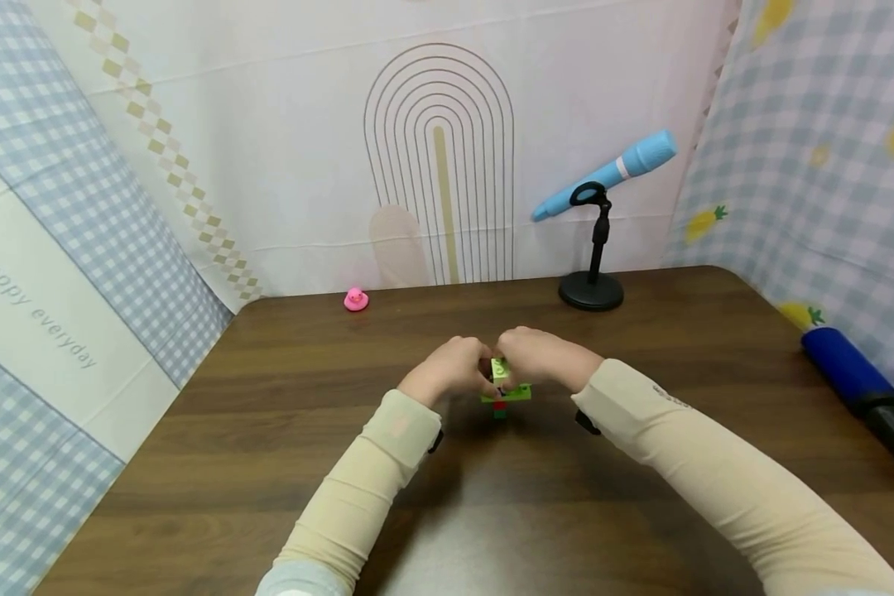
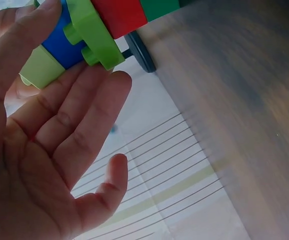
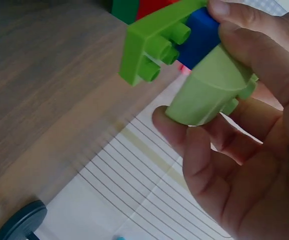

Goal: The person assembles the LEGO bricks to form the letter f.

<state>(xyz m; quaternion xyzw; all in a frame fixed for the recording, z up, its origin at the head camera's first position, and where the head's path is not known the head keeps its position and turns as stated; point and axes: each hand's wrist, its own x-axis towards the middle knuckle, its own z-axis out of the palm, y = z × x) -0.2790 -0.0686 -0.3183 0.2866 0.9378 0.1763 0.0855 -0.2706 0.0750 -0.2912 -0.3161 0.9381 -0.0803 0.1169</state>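
Note:
Both hands hold a stack of toy building blocks upright over the middle of the table. From the bottom up it has a dark green block (image 2: 159, 7), a red block (image 2: 119, 17), a bright green plate (image 1: 517, 393) with studs, a blue block (image 3: 197, 37) and a pale green curved block (image 3: 209, 87) on top. My left hand (image 1: 454, 368) grips the stack's left side near the blue block, thumb in front and fingers behind. On the other side, my right hand (image 1: 540, 358) pinches the pale green block between thumb and fingers. The hands hide part of the blue block in the head view.
The brown wooden table (image 1: 305, 430) reaches a patterned cloth backdrop. At its far edge sit a pink rubber duck (image 1: 355, 300) and a black stand (image 1: 592, 290) holding a light blue toy microphone (image 1: 611, 174). A dark blue cylinder with a black end (image 1: 853, 372) lies at the right edge.

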